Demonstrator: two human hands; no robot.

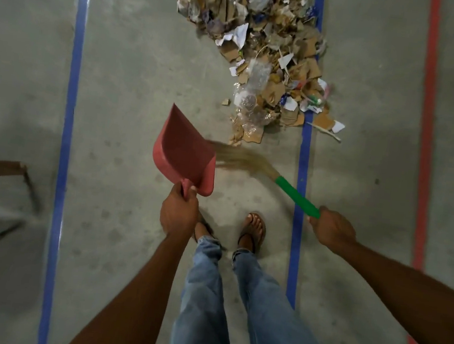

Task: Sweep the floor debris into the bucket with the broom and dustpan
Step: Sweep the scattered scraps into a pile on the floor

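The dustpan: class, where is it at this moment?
In the head view, the red dustpan sits left of centre, held by its handle in the left hand, just left of the broom bristles.

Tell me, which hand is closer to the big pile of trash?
Right, narrowly. The right hand holds the green broom handle just below the debris pile, near the pile's right edge. The left hand grips the red dustpan lower left of the pile.
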